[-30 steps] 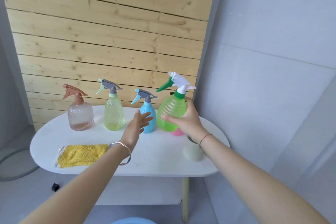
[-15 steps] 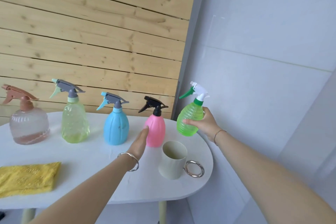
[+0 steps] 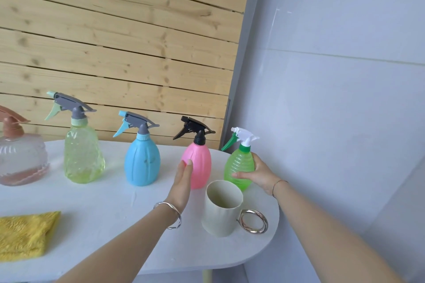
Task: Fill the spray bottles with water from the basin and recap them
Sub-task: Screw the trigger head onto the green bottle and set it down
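Right hand (image 3: 259, 174) grips green bottle (image 3: 239, 165), upright, far right on counter (image 3: 115, 202). Left hand (image 3: 182, 181), fingers straight, touches upright pink bottle (image 3: 199, 163) just left of it.

Clear bottle (image 3: 20, 163) & yellow cloth (image 3: 25, 234) cut off at L edge. Green bottle (image 3: 240, 163): base hidden behind cup (image 3: 220, 216); pink bottle (image 3: 200, 163) partly behind left hand (image 3: 182, 181).

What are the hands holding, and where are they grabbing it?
The right hand grips the ribbed green plastic spray bottle around its body. The open left hand holds nothing.
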`<state>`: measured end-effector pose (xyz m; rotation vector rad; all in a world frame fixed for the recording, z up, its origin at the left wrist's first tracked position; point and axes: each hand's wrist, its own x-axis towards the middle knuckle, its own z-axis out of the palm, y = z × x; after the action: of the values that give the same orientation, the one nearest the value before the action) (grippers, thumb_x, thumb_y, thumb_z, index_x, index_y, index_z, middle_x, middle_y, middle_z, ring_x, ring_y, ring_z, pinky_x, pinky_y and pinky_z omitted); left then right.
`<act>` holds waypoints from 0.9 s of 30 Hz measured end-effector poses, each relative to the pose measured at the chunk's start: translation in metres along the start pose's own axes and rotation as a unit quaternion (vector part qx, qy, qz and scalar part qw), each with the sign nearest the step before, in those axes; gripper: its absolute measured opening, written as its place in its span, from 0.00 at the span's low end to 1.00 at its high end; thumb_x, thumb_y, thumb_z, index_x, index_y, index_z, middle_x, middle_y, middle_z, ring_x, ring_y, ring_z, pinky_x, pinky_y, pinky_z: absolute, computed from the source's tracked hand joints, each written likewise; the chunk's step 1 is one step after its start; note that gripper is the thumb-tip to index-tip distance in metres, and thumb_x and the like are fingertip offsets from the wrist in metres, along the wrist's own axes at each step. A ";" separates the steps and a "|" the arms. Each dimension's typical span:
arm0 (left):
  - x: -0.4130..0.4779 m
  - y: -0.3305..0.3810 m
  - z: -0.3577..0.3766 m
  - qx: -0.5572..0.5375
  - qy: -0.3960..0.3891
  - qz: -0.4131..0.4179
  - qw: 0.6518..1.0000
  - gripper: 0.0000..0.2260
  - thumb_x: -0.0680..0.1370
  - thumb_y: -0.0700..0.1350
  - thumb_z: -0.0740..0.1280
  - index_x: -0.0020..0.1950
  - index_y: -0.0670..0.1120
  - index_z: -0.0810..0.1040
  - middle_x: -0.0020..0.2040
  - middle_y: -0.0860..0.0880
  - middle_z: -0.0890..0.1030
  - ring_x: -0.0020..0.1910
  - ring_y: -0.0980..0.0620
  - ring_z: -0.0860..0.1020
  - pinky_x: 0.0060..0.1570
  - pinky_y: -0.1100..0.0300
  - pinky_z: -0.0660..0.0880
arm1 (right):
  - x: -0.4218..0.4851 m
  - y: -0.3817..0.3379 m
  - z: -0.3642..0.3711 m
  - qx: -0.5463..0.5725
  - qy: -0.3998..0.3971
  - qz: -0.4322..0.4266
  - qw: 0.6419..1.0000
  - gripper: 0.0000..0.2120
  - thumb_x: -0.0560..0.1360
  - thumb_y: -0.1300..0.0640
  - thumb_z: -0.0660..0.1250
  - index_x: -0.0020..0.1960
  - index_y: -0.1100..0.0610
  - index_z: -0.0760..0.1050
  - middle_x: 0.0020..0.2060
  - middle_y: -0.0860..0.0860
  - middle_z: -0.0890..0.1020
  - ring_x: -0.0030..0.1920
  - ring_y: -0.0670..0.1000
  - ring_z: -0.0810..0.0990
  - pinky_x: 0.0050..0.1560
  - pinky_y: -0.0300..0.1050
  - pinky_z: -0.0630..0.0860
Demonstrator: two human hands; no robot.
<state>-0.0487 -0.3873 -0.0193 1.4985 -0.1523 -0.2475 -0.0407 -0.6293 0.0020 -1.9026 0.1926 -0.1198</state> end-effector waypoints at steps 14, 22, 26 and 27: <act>-0.009 0.002 0.002 -0.014 0.006 -0.020 1.000 0.28 0.80 0.63 0.49 0.79 0.55 0.50 0.78 0.56 0.55 0.76 0.56 0.54 0.74 0.55 0.49 | 0.001 -0.004 0.000 -0.075 0.025 0.019 0.997 0.36 0.65 0.58 0.79 0.66 0.55 0.62 0.58 0.52 0.78 0.58 0.51 0.77 0.61 0.49 0.74; -0.009 0.004 0.005 -0.016 0.009 -0.029 0.999 0.29 0.80 0.63 0.49 0.79 0.54 0.50 0.78 0.55 0.54 0.76 0.55 0.54 0.73 0.55 0.49 | -0.003 -0.001 0.012 -0.082 0.115 0.028 0.990 0.36 0.58 0.51 0.82 0.60 0.53 0.67 0.50 0.49 0.80 0.52 0.51 0.80 0.57 0.53 0.77; -0.011 0.003 0.005 -0.019 0.010 -0.032 0.999 0.28 0.81 0.62 0.49 0.79 0.55 0.50 0.78 0.56 0.55 0.76 0.55 0.54 0.73 0.56 0.49 | -0.007 -0.002 0.014 -0.090 0.101 0.047 0.990 0.44 0.57 0.47 0.82 0.66 0.56 0.65 0.60 0.51 0.76 0.62 0.54 0.76 0.62 0.52 0.74; -0.013 0.003 0.005 -0.020 0.013 -0.031 0.999 0.28 0.81 0.62 0.49 0.79 0.55 0.50 0.78 0.55 0.55 0.76 0.54 0.54 0.73 0.55 0.49 | -0.013 -0.006 0.015 -0.098 0.112 0.067 0.987 0.47 0.60 0.47 0.81 0.70 0.58 0.61 0.64 0.52 0.72 0.66 0.54 0.72 0.64 0.51 0.71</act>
<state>-0.0625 -0.3887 -0.0149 1.4674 -0.0800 -0.2794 -0.0501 -0.6115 0.0027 -2.0626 0.4997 -0.2322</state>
